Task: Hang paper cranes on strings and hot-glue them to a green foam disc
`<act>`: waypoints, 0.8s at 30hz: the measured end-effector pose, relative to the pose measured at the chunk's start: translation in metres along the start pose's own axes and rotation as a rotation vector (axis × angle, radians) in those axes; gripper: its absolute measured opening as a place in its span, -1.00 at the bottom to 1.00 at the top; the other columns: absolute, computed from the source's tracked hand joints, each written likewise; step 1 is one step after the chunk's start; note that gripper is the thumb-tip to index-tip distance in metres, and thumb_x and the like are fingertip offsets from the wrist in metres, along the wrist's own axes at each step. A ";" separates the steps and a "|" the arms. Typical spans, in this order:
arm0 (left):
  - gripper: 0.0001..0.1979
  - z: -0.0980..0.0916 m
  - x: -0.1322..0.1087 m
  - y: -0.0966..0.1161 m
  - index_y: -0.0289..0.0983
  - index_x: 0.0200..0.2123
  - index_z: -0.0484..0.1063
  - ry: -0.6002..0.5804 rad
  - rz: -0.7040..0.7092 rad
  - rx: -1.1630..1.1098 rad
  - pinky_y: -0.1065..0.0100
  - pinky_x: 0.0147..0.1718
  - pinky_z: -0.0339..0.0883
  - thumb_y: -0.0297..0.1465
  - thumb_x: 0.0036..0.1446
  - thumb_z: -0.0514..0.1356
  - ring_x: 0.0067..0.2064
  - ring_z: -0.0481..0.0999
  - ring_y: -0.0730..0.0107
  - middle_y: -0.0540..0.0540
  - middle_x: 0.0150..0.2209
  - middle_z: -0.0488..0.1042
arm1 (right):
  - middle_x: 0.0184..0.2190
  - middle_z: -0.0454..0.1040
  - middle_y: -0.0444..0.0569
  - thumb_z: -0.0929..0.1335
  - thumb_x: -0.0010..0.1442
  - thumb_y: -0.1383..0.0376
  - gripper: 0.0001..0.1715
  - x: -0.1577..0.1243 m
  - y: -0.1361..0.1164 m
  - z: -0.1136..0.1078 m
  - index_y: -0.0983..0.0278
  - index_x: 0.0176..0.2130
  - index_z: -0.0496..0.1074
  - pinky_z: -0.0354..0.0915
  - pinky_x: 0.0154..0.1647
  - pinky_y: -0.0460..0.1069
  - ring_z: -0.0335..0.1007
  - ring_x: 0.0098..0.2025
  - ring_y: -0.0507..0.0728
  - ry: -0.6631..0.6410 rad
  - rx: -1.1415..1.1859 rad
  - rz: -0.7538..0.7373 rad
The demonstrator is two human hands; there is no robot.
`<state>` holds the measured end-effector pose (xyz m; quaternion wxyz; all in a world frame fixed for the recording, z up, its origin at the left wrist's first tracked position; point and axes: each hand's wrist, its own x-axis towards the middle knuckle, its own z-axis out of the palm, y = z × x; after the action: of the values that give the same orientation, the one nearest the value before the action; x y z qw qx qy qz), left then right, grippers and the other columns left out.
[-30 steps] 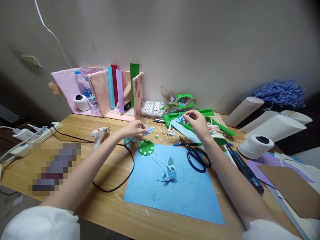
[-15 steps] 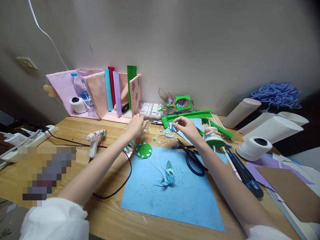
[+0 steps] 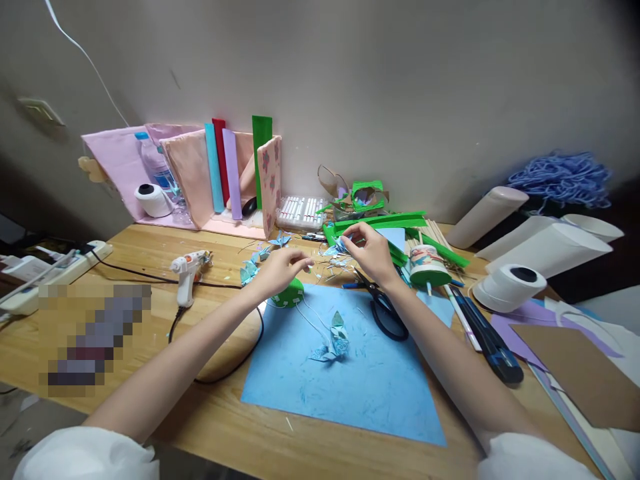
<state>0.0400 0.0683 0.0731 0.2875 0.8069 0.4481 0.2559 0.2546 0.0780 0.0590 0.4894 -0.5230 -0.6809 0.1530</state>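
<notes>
My right hand (image 3: 369, 248) is pinched at the edge of a small blue patterned paper crane (image 3: 339, 247) above the thread scraps; the fingers partly cover it. My left hand (image 3: 287, 270) hangs over a green disc (image 3: 287, 295) with white tabs along its edge, thumb and fingertips closed together. Whatever thin thing they may hold does not show. From the disc, white threads run to another folded paper crane (image 3: 339, 337) lying on the blue sheet (image 3: 345, 400). More blue cranes (image 3: 249, 272) lie behind my left wrist.
Black scissors (image 3: 387, 317) lie by my right forearm, a cutter (image 3: 493, 340) further right. A hot glue gun (image 3: 186, 277) with its cord rests at left. Behind stand a marker box (image 3: 301, 212) and green strips (image 3: 395, 220); a thread spool (image 3: 510, 288) and paper rolls are at right.
My left hand has moved right, toward my right hand, uncovering the blue cranes behind it and partly covering the green disc. My right hand stays pinched in nearly the same place.
</notes>
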 end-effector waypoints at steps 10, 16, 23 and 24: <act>-0.80 0.010 -0.007 -0.023 -0.26 -0.39 0.53 -0.015 -0.062 0.308 0.36 -0.36 0.20 -0.29 0.09 0.15 -0.33 0.45 0.33 -0.08 -0.37 0.54 | -0.46 0.42 -0.07 0.27 0.10 0.36 -0.94 -0.002 0.031 0.011 0.26 -0.36 0.35 0.18 -0.39 -0.05 0.31 -0.42 0.08 -0.176 -0.278 -0.111; -0.83 0.032 -0.009 -0.034 -0.25 -0.46 0.51 0.010 0.008 0.481 0.29 -0.29 0.19 -0.29 0.05 0.20 -0.26 0.46 0.22 -0.12 -0.38 0.52 | -0.42 0.44 -0.03 0.27 0.12 0.36 -0.92 -0.006 0.041 0.016 0.25 -0.36 0.36 0.13 -0.38 -0.03 0.31 -0.36 0.13 -0.187 -0.414 -0.124; -0.79 0.038 -0.010 -0.035 -0.26 -0.38 0.48 0.035 -0.053 0.468 0.32 -0.36 0.19 -0.23 0.01 0.24 -0.31 0.49 0.24 -0.10 -0.38 0.53 | -0.28 0.40 0.08 0.27 0.18 0.24 -0.82 -0.006 0.033 0.016 0.24 -0.33 0.43 0.20 -0.23 0.07 0.27 -0.19 0.24 -0.154 -0.471 -0.131; -0.78 0.037 -0.011 -0.035 -0.26 -0.35 0.48 0.041 -0.068 0.466 0.32 -0.36 0.19 -0.23 0.00 0.24 -0.31 0.49 0.24 -0.10 -0.37 0.54 | -0.27 0.39 0.09 0.25 0.20 0.25 -0.80 -0.006 0.029 0.015 0.25 -0.32 0.44 0.20 -0.20 0.08 0.27 -0.17 0.25 -0.131 -0.465 -0.141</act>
<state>0.0397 0.0656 0.0210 0.0928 0.8306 0.5276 0.1519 0.2589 0.0895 0.0281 0.3202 -0.5618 -0.7627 -0.0089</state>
